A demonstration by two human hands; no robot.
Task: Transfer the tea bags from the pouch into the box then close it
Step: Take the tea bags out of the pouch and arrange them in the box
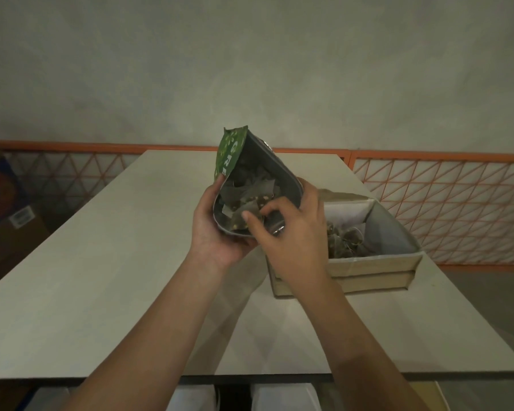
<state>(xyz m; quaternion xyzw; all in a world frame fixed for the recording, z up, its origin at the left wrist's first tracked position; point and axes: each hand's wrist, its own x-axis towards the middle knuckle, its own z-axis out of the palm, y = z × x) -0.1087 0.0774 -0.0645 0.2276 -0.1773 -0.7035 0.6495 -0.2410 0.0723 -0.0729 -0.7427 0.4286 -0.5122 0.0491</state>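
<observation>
A green pouch (230,155) with a grey lining is held up over the table, its mouth wide open toward me. My left hand (217,229) grips its lower left edge from below. My right hand (291,232) reaches into the mouth, thumb and fingers pinched on a tea bag (241,207) among several pyramid tea bags inside. To the right stands an open cardboard box (368,266) with a grey-white lining; several tea bags (346,237) lie in it. My right wrist hides the box's near left corner.
The pale table (101,277) stretches left and toward me, its front edge near the bottom of the view. An orange lattice railing (445,203) runs behind the table. Cardboard boxes (3,209) sit on the floor at far left.
</observation>
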